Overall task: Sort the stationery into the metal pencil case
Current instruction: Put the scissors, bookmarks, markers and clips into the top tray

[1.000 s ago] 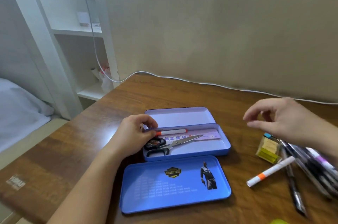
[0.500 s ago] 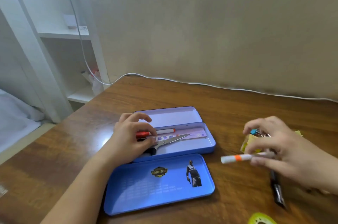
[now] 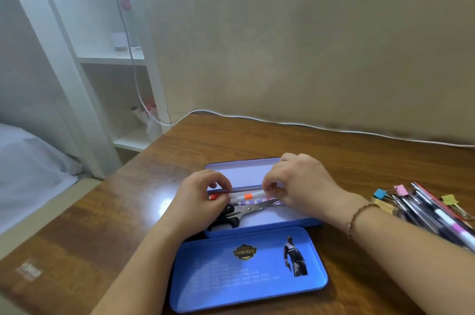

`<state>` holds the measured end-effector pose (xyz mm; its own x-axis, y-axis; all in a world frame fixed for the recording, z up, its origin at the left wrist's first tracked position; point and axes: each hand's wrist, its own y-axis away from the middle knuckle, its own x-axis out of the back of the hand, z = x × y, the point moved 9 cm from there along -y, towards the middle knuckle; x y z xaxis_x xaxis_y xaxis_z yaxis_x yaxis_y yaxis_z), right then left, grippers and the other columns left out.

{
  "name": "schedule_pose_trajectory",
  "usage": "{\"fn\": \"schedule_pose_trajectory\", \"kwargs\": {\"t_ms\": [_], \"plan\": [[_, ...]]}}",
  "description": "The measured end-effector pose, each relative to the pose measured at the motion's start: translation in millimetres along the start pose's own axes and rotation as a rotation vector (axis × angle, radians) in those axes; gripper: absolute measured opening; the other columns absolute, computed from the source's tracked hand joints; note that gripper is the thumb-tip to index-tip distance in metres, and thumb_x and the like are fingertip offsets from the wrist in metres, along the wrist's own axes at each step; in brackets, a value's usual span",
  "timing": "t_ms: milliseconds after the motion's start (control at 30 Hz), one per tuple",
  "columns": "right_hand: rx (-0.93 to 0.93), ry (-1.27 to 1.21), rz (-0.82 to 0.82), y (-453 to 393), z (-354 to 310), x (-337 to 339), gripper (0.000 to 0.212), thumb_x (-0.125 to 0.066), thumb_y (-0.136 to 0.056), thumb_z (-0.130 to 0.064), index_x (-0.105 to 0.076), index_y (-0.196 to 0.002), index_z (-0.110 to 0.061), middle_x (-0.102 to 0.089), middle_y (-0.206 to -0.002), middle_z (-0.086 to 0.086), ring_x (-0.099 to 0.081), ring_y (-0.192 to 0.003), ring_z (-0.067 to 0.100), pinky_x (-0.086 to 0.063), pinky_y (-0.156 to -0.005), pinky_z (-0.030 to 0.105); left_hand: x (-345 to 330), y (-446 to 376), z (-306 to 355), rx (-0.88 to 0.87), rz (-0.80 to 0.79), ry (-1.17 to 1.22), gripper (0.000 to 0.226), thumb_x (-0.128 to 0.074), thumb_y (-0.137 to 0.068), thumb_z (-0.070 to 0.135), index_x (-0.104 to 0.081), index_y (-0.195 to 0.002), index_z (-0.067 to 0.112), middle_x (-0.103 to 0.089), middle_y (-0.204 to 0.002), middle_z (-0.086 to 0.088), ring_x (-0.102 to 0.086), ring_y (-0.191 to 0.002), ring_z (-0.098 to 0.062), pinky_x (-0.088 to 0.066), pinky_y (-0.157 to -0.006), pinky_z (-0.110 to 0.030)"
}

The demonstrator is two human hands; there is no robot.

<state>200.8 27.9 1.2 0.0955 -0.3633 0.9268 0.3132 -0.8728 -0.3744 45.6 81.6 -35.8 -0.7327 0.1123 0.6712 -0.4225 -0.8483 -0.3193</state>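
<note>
At the right edge of the frame, a heap of pens (image 3: 434, 214) and coloured binder clips (image 3: 401, 190) lies on the wooden desk (image 3: 359, 160), with the right forearm crossing in front of it. A white cable (image 3: 308, 125) runs along the wall. The blue metal pencil case (image 3: 257, 229) sits at centre, its loose printed tray (image 3: 246, 268) nearer the camera. Inside lie scissors (image 3: 246, 211) and a ruler (image 3: 252, 202). The left hand (image 3: 203, 199) and right hand (image 3: 300, 186) pinch opposite ends of a white marker with an orange band (image 3: 248, 196), seemingly just above the ruler.
</note>
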Motion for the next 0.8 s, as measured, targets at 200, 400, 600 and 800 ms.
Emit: {"fn": "schedule_pose_trajectory", "kwargs": {"t_ms": [200, 400, 600, 800], "plan": [[-0.059, -0.024, -0.014, -3, 1, -17, 0.019, -0.057, -0.089, -0.044, -0.072, -0.096, -0.034, -0.067, -0.094, -0.013, -0.051, -0.09, 0.013, -0.042, -0.075, 0.03, -3, -5, 2, -0.052, -0.045, -0.005, 0.026, -0.074, -0.078, 0.007, -0.07, -0.07, 0.032, -0.067, -0.086, 0.011, -0.063, -0.085, -0.003, -0.046, -0.076, -0.01], [-0.093, -0.082, 0.021, 2, 4, -10, 0.016, -0.058, -0.089, -0.041, -0.071, -0.095, -0.033, -0.068, -0.087, -0.014, -0.05, -0.083, 0.01, -0.038, -0.072, 0.027, -4, -5, 0, -0.039, -0.046, -0.003, 0.027, -0.077, -0.077, 0.009, -0.071, -0.068, 0.034, -0.066, -0.09, 0.012, -0.064, -0.086, -0.004, -0.049, -0.08, -0.014], [-0.077, -0.087, -0.157, 20, 9, -9, 0.024, -0.054, -0.091, -0.043, -0.069, -0.109, -0.041, -0.057, -0.088, -0.015, -0.049, -0.088, 0.01, -0.042, -0.068, 0.027, -9, -2, 11, -0.096, -0.11, -0.037, 0.021, -0.075, -0.079, 0.014, -0.076, -0.071, 0.033, -0.059, -0.102, 0.017, -0.06, -0.094, -0.004, -0.044, -0.079, -0.012], [-0.11, -0.093, -0.169, 23, 11, -14, 0.025, -0.054, -0.092, -0.042, -0.069, -0.112, -0.043, -0.058, -0.088, -0.016, -0.046, -0.088, 0.008, -0.043, -0.071, 0.027, -15, 0, 8, -0.053, -0.163, -0.08, 0.024, -0.071, -0.083, 0.019, -0.076, -0.071, 0.04, -0.06, -0.101, 0.02, -0.058, -0.095, 0.0, -0.041, -0.079, -0.012]]}}
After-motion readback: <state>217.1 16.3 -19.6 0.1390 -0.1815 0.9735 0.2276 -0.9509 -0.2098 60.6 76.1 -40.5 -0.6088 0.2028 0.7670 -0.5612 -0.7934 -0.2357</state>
